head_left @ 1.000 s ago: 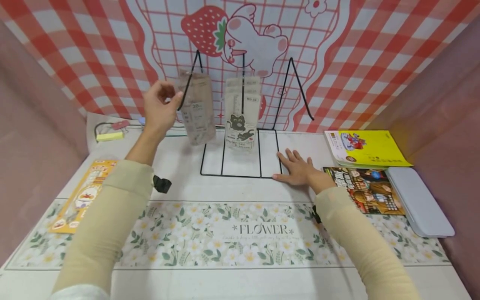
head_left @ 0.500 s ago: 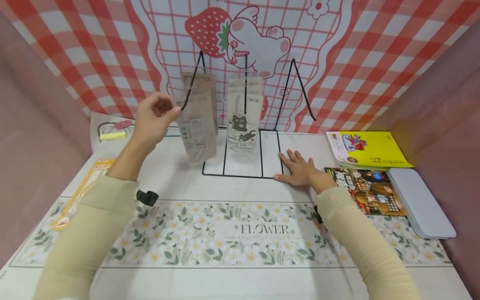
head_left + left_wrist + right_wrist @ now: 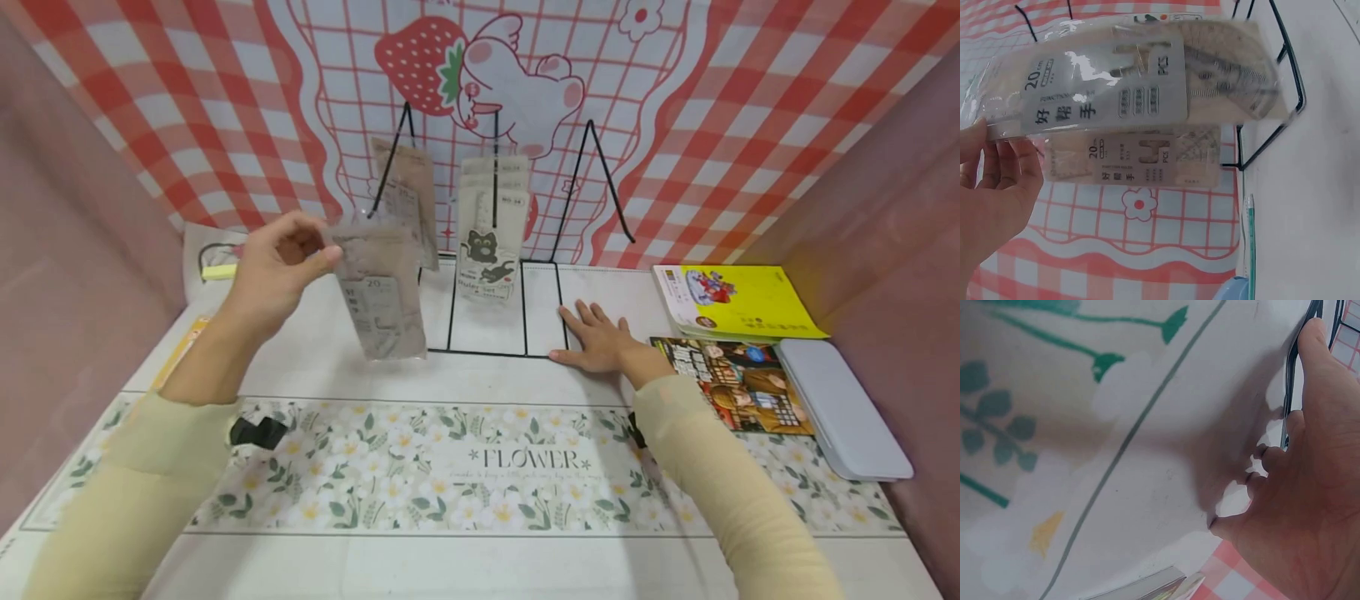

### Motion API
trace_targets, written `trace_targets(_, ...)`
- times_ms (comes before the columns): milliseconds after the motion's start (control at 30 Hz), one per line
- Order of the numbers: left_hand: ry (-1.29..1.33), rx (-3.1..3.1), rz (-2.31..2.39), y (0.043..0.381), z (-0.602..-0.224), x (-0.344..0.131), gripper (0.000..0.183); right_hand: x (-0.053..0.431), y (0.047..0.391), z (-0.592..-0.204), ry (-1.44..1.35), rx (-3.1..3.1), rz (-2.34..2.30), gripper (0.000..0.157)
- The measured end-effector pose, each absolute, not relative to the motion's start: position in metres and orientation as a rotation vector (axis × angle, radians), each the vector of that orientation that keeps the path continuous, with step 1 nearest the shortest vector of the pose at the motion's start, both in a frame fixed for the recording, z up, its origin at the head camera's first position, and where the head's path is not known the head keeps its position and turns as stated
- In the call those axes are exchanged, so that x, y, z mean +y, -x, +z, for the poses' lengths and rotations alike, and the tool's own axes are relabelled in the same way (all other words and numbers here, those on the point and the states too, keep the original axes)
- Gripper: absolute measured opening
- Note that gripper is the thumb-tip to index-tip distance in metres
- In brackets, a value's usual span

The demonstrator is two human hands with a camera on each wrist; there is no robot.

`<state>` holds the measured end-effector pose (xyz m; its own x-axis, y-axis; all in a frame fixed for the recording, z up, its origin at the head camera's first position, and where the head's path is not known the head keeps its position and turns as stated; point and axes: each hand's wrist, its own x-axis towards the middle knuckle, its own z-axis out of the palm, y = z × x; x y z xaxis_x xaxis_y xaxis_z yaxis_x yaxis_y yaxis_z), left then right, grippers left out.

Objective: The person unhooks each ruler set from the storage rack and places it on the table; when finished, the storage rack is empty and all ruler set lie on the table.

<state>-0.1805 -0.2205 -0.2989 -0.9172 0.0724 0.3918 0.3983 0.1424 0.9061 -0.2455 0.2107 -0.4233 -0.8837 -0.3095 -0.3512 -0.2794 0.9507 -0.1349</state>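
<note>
My left hand (image 3: 272,273) pinches the top left edge of a clear ruler-set packet (image 3: 384,304), with a protractor showing inside it in the left wrist view. The packet hangs in front of the black wire display rack (image 3: 524,317), its top close below the left hook's tip. Behind it, another ruler packet (image 3: 1141,161) of the same kind hangs on that hook. Several cat-printed ruler packets (image 3: 486,246) hang from the middle hook; the right hook is bare. My right hand (image 3: 596,337) lies with fingers spread, thumb and fingertips at the right front corner of the rack's base.
At right lie a yellow book (image 3: 750,300), a comic-covered book (image 3: 738,383) and a pale grey case (image 3: 843,408). Far left, a yellow piece (image 3: 219,272) and an orange package (image 3: 180,354) are partly behind the left arm. A checked cloth (image 3: 720,167) backs the table.
My left hand has moved left, down and nearer, drawing the front ruler packet along and off the left hook. The packet behind it now shows. My right hand has stayed on the rack's base.
</note>
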Motion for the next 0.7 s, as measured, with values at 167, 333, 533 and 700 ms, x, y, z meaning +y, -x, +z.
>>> trace_targets(167,0.411,-2.107,-2.027,0.172,-0.302,-0.238,0.012,0.21,0.247,-0.426,0.439,2.729,-0.117,0.09)
trace_targets(333,0.195,-2.258,-2.006,0.174,-0.318,-0.261,0.013,0.212,0.246,-0.427,0.417,2.725,-0.127,0.09)
trace_targets(533,0.095,-2.331,-2.075,0.176,-0.348,-0.295,0.014,0.214,0.247,-0.428,0.415,2.725,-0.123,0.091)
trace_targets(700,-0.073,-2.599,-1.91,0.177,-0.368,-0.32,0.018,0.214,0.248,-0.428,0.431,2.725,-0.121,0.091)
